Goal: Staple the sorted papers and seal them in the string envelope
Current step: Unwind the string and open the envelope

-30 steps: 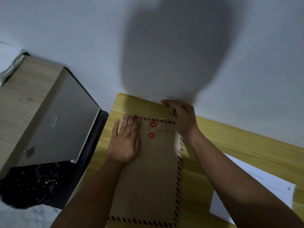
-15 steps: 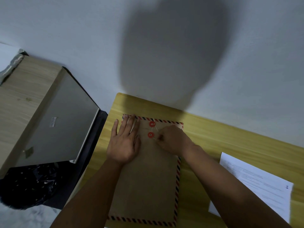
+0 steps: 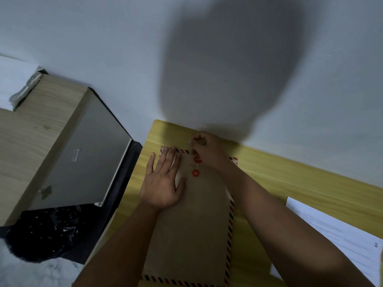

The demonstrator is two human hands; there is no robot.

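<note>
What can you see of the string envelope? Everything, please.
The string envelope is brown kraft-looking paper with a red and blue striped border. It lies flat, lengthwise, on the yellow table, flap end away from the person. Two red discs sit one above the other near the flap: the upper disc and the lower disc, with a thin pale string running between them. The left hand presses flat on its upper left part. The right hand, fingers curled, works at the upper disc.

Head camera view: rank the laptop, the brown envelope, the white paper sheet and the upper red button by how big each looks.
1. Brown envelope and laptop: look alike, unranked.
2. White paper sheet, partly cut off.
3. Upper red button.
</note>
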